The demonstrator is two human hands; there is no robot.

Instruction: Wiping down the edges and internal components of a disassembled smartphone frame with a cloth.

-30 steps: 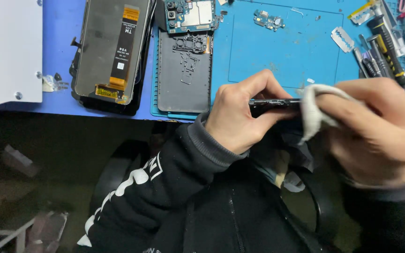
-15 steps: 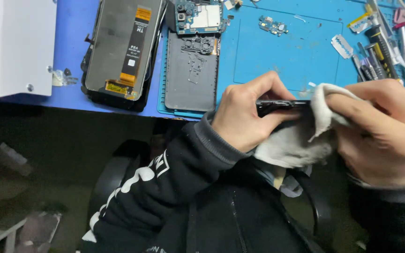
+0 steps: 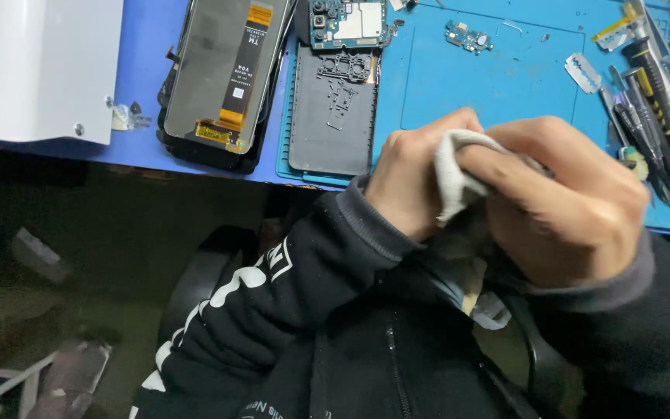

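My left hand (image 3: 406, 177) and my right hand (image 3: 571, 203) are pressed together just in front of the table edge, above my lap. A white cloth (image 3: 454, 166) is bunched between them, and my right hand's fingers are closed over it. The thin dark phone part that my left hand gripped in the earlier frames is now hidden under the cloth and both hands. My black sleeves with white print (image 3: 273, 287) fill the lower middle of the view.
On the blue mat (image 3: 498, 85) lie a phone screen panel with an orange flex cable (image 3: 222, 77), a grey back plate (image 3: 335, 109), a circuit board (image 3: 348, 19), a small board (image 3: 467, 36), a razor blade (image 3: 583, 74) and several screwdrivers (image 3: 653, 101). A white box (image 3: 36, 70) sits far left.
My right hand has slid left with the cloth, covering the dark part that showed between the hands. The hands are now touching.
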